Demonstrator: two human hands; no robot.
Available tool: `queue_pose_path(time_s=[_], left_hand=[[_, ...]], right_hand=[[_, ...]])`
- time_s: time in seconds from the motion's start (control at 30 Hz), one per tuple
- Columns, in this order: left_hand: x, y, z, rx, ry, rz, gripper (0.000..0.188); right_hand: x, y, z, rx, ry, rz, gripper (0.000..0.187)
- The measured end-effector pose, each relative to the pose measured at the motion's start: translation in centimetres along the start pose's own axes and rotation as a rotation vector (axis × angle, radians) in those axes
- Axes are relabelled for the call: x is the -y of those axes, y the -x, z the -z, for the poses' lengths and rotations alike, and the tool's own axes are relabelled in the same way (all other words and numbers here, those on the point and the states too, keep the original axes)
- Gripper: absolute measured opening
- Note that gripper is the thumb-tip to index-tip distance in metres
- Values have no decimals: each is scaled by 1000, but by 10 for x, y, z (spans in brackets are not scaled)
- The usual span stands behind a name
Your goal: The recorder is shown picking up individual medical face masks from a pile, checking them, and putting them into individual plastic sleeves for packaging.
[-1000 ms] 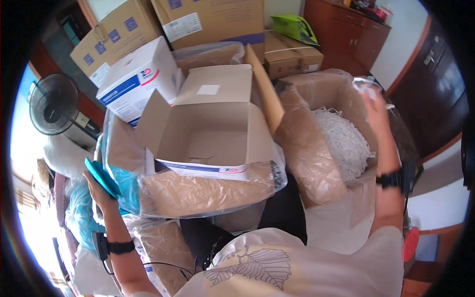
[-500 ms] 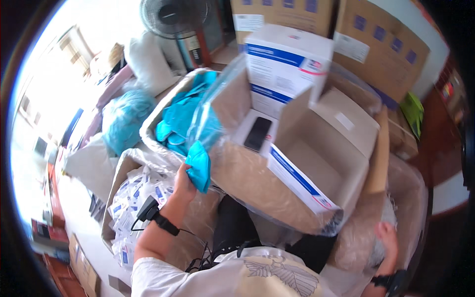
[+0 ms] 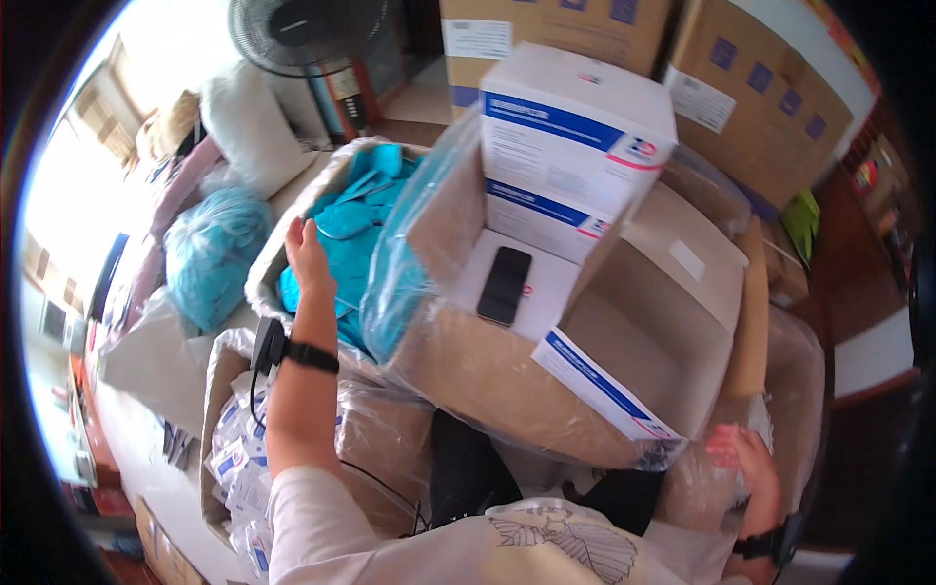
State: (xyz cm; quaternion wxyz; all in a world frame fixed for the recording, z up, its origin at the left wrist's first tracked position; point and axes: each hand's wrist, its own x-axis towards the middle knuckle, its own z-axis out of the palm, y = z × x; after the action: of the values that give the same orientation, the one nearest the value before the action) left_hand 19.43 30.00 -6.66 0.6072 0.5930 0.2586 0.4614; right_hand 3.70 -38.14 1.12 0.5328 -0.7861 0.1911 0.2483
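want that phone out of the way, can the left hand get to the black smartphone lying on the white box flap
Probably yes: the left hand rests in the teal items just beside it, and the black smartphone lies uncovered, though a clear plastic bag edge stands between them.

Two hands are in sight, the left hand [image 3: 304, 255] and the right hand [image 3: 743, 458]. One black phone [image 3: 504, 285] lies flat. One white-and-blue carton [image 3: 575, 146] stands shut, with one open white box [image 3: 663, 322] beside it. One fan [image 3: 302, 39] stands behind, and two brown cartons [image 3: 751, 88] are stacked at the back.

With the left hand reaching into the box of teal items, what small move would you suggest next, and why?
Probably close the left hand on one teal item: its open fingers rest on the pile in the plastic-lined box, gripping nothing. The right hand is low by the open carton.
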Motion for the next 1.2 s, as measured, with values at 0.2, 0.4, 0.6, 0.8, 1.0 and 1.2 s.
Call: queue_pose_path(time_s=[0.2,0.4,0.6,0.8,1.0,1.2], left_hand=[[-77,190,-45,1083,-57,209,43],[-46,263,-112,1232,-247,378,72],[-62,337,-59,1361,-53,261,55],[-164,350,2,1236,29,116,47],[-217,275,83,723,155,420,43],[-243,196,265,22,514,407,61]], right_hand=[[21,-26,-40,70,74,-90,57],[-10,-39,-55,-45,-168,57,54],[-57,40,-53,-55,19,412,51],[-113,84,-8,-492,499,361,49],[44,98,-80,134,-92,1265,58],[111,104,-158,333,76,1377,59]])
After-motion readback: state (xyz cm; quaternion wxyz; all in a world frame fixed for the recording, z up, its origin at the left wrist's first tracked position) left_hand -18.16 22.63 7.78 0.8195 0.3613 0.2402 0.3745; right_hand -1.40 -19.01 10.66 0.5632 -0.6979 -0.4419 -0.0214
